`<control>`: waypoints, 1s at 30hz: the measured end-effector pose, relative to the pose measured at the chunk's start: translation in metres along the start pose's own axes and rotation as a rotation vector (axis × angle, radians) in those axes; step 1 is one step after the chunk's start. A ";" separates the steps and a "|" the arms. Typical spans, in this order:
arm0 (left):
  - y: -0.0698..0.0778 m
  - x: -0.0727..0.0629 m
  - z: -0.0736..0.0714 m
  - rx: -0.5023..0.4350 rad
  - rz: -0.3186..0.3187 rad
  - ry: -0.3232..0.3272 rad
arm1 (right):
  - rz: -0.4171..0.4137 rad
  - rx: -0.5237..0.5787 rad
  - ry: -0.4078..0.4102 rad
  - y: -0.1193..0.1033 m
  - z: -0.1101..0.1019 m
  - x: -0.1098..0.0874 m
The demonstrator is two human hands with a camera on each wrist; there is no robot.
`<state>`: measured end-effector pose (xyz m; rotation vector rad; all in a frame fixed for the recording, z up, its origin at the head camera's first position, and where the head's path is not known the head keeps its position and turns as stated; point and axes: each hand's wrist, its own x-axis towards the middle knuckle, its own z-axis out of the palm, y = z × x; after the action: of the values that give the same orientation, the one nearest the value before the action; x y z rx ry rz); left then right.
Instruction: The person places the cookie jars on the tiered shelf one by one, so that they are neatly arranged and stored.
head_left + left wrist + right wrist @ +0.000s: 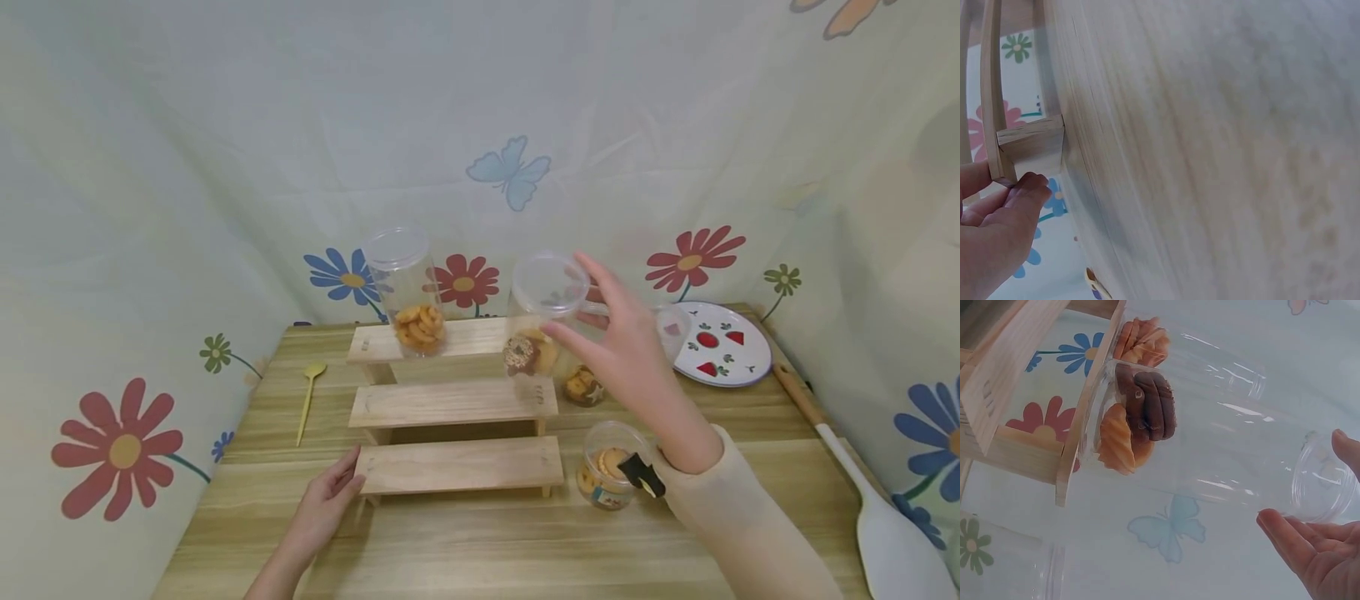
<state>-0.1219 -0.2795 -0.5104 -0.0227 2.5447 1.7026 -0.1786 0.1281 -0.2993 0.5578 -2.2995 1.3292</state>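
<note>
My right hand (626,329) has its thumb and fingers around the lid of a tall clear jar (1210,431). Dark and golden cookies lie at the jar's bottom, beside the right end of the top plank; whether the base touches the wood I cannot tell. My left hand (324,504) pinches the left end of the lowest plank of a three-tier wooden rack (457,467), thumb on one face and fingers on the other in the left wrist view. A second tall jar (408,292), holding curled golden snacks, stands on the top tier's left part.
Right of the rack stand a jar with star-marked cookies (583,387), partly behind my right hand, and a short jar of round cookies (606,479). Farther right lie a patterned plate (738,367) and a white spatula (892,533). A yellow spoon (307,400) lies left.
</note>
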 end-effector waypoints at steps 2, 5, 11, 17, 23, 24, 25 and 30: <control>0.000 0.000 0.000 0.003 0.001 0.001 | 0.004 0.006 -0.004 0.000 0.003 0.004; -0.001 0.000 0.000 0.003 0.004 -0.002 | 0.014 0.017 -0.017 0.001 0.008 0.010; -0.002 0.000 -0.001 0.005 0.003 -0.016 | 0.016 0.011 -0.041 0.000 0.019 0.023; -0.002 0.000 -0.001 0.002 0.007 -0.014 | -0.021 0.046 -0.016 0.002 0.032 0.033; -0.001 -0.001 0.000 -0.002 0.019 -0.005 | -0.015 0.049 -0.001 0.001 0.041 0.040; 0.000 -0.001 0.000 -0.003 0.020 -0.005 | -0.012 0.052 0.001 0.001 0.042 0.041; 0.000 -0.001 0.000 -0.003 0.021 -0.003 | -0.010 0.053 0.004 0.002 0.043 0.042; 0.000 -0.002 0.000 -0.006 0.023 -0.001 | 0.005 0.050 0.009 0.002 0.046 0.047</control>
<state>-0.1202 -0.2794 -0.5103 0.0075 2.5483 1.7182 -0.2260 0.0826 -0.2961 0.5611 -2.2676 1.3922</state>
